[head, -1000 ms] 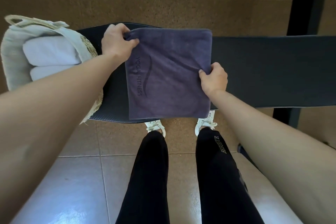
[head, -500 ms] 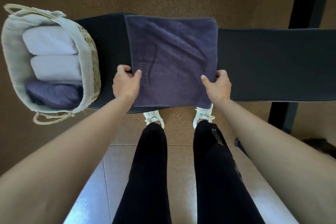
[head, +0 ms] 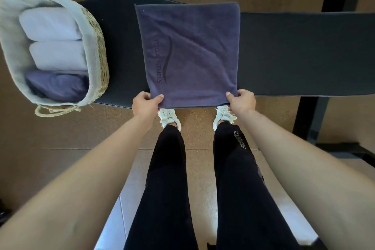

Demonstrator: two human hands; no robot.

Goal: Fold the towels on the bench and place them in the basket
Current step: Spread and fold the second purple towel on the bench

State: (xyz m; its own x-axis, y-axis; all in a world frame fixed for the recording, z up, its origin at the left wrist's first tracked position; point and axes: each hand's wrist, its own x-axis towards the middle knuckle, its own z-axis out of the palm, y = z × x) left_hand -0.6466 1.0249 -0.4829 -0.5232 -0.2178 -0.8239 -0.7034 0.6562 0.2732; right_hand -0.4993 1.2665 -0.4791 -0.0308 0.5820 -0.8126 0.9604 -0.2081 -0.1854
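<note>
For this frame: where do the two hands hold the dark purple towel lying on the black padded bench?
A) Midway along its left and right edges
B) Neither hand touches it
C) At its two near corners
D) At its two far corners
C: the left hand and the right hand each pinch a near corner of the dark purple towel, at the front edge of the black padded bench.

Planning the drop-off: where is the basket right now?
In the head view, the basket sits at the left end of the bench, left of the purple towel, which the left hand and right hand pinch by its near corners.
</note>
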